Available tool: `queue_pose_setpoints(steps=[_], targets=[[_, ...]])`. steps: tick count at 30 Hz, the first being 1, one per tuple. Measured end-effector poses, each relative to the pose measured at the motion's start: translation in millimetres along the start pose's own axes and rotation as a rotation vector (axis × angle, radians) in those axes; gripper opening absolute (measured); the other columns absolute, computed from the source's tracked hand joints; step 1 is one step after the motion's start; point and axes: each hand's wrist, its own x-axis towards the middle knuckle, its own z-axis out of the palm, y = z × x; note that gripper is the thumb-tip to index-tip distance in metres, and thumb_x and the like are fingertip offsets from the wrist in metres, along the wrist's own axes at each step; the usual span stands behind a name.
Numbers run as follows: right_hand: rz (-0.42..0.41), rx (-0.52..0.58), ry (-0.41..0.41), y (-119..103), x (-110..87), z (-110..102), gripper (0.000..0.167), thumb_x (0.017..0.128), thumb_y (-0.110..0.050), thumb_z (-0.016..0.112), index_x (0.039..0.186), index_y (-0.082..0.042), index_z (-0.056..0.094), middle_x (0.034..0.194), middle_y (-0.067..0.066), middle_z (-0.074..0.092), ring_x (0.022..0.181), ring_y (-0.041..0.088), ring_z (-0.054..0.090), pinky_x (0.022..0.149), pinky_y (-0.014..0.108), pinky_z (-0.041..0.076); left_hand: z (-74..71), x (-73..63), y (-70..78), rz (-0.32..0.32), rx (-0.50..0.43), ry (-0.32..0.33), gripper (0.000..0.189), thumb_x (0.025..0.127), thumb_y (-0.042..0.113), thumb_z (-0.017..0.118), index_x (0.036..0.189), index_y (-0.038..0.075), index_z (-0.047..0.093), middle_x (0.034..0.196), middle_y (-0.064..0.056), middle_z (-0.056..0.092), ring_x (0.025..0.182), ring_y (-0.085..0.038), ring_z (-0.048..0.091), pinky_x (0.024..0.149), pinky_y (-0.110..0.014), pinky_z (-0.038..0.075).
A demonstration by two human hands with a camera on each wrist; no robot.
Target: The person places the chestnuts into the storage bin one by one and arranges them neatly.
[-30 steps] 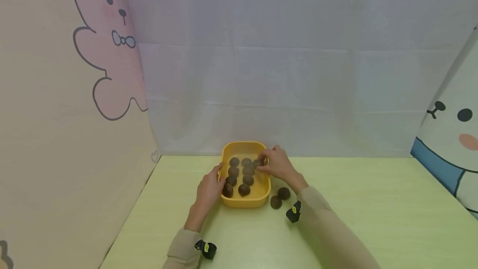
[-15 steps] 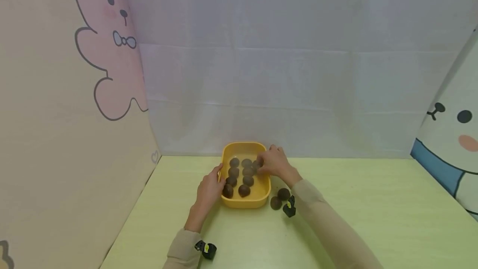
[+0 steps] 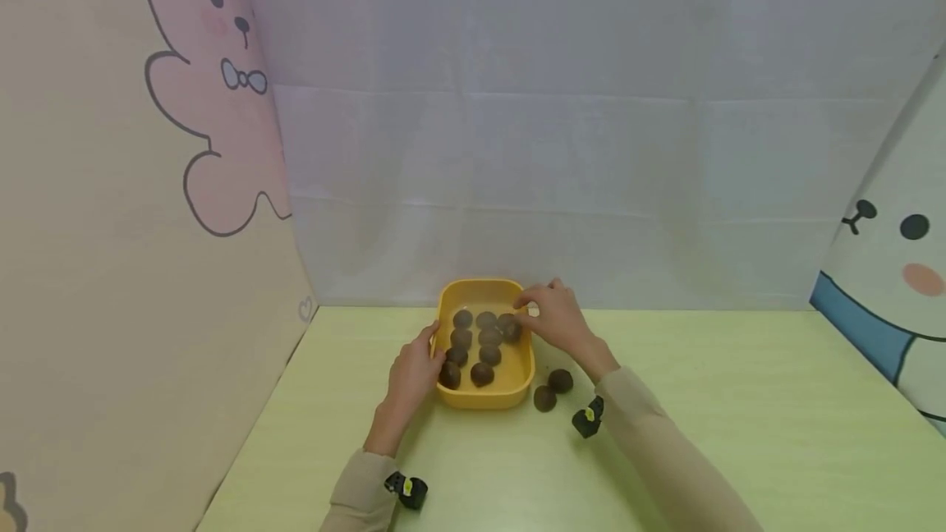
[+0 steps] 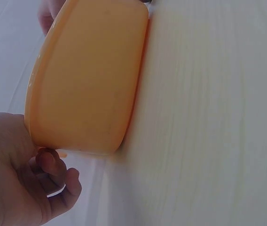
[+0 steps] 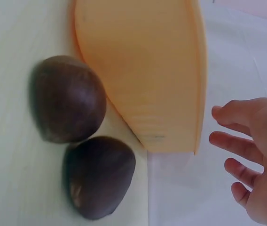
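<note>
A yellow plastic box (image 3: 486, 401) stands on the table near the back wall, with several brown chestnuts (image 3: 482, 374) lying in rough rows inside. My left hand (image 3: 412, 376) grips its left wall, thumb over the rim and fingers outside; the left wrist view shows the hand (image 4: 11, 174) at the box's corner. Over the right rim hovers my right hand (image 3: 557, 320), fingers parted and holding nothing, as the right wrist view of the hand (image 5: 251, 160) confirms. Just below its fingertips lies a chestnut (image 3: 508, 327) at the box's right side.
Two loose chestnuts, a nearer one (image 3: 545, 398) and a farther one (image 3: 561, 381), touch each other on the table beside the box's front right corner. A pale cloth wall (image 3: 562, 187) rises right behind the box. Printed side walls flank the pale green table (image 3: 739, 417).
My right hand has let go of a chestnut at the box's right side, and its fingers have parted and drawn back slightly to the right. The left hand keeps its hold.
</note>
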Motion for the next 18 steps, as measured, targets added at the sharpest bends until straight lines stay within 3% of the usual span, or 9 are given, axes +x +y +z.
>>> queue_pose_setpoints(steps=[3, 7, 13, 18], targets=[[-0.015, 0.086, 0.032, 8.3, -11.5, -4.7, 0.017, 0.089, -0.020, 0.072, 0.102, -0.010, 0.076, 0.105, 0.006, 0.071, 0.093, 0.029, 0.053, 0.084, 0.046, 0.041, 0.5, 0.4, 0.7, 0.001, -0.001, -0.007, 0.052, 0.093, 0.012, 0.059, 0.144, 0.009, 0.052, 0.066, -0.002, 0.044, 0.050, -0.013, 0.037, 0.045, -0.028, 0.031], [-0.030, 0.204, -0.033, 16.0, -28.0, -12.8, 0.016, 0.092, -0.017, 0.069, 0.103, -0.007, 0.074, 0.101, 0.006, 0.070, 0.096, 0.028, 0.059, 0.084, 0.040, 0.048, -0.4, -0.3, 1.7, -0.005, -0.002, -0.002, 0.052, 0.093, 0.011, 0.059, 0.144, 0.009, 0.052, 0.066, -0.002, 0.044, 0.050, -0.014, 0.037, 0.045, -0.028, 0.031], [-0.041, 0.311, -0.255, 29.7, -52.2, -25.4, 0.021, 0.093, -0.020, 0.068, 0.110, -0.009, 0.071, 0.105, 0.004, 0.068, 0.086, 0.017, 0.059, 0.074, 0.028, 0.048, -1.3, -0.6, 1.8, 0.000, -0.001, 0.008, 0.051, 0.092, 0.011, 0.059, 0.143, 0.008, 0.053, 0.067, -0.002, 0.043, 0.051, -0.014, 0.037, 0.046, -0.028, 0.031], [-0.057, 0.349, -0.472, 45.4, -69.8, -30.0, 0.032, 0.088, -0.016, 0.072, 0.120, -0.010, 0.067, 0.119, 0.006, 0.064, 0.095, 0.024, 0.058, 0.077, 0.031, 0.047, -1.0, -1.1, 2.5, 0.003, -0.008, 0.003, 0.051, 0.092, 0.011, 0.059, 0.143, 0.007, 0.053, 0.068, -0.002, 0.044, 0.052, -0.014, 0.037, 0.046, -0.028, 0.031]])
